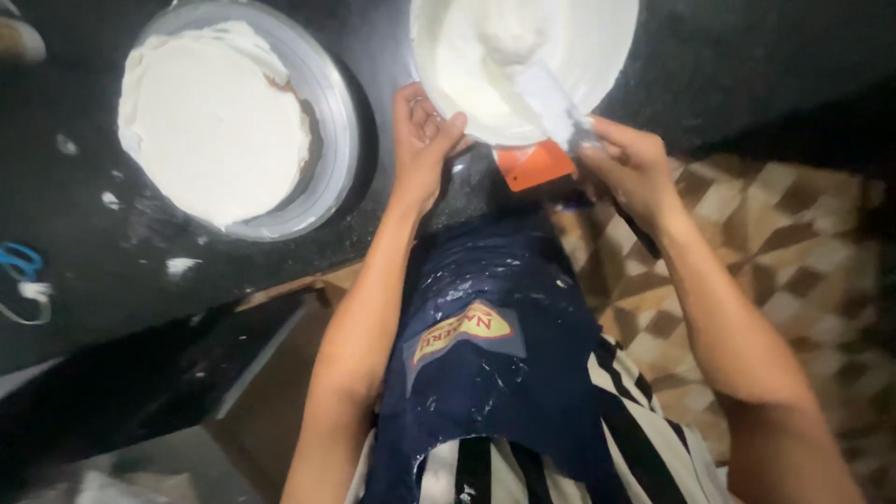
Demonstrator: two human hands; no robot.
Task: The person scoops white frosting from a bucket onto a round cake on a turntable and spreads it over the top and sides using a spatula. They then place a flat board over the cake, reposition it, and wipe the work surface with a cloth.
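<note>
A white bowl (607, 47) full of whipped cream sits at the counter's edge near the top middle. My left hand (422, 140) grips its near rim from the left. My right hand (627, 161) holds a cream-coated spatula (546, 98) whose blade dips into the cream in the bowl. An orange scraper (534, 165) lies just under the bowl's rim between my hands. To the left, a round cake (215, 117) covered in white cream rests on a metal turntable (338, 121).
The dark counter (112, 252) carries smears of cream. Blue-handled scissors (23, 266) lie at the far left edge. A patterned tiled floor (793, 243) shows to the right, and my dark blue apron (495, 373) hangs below the counter.
</note>
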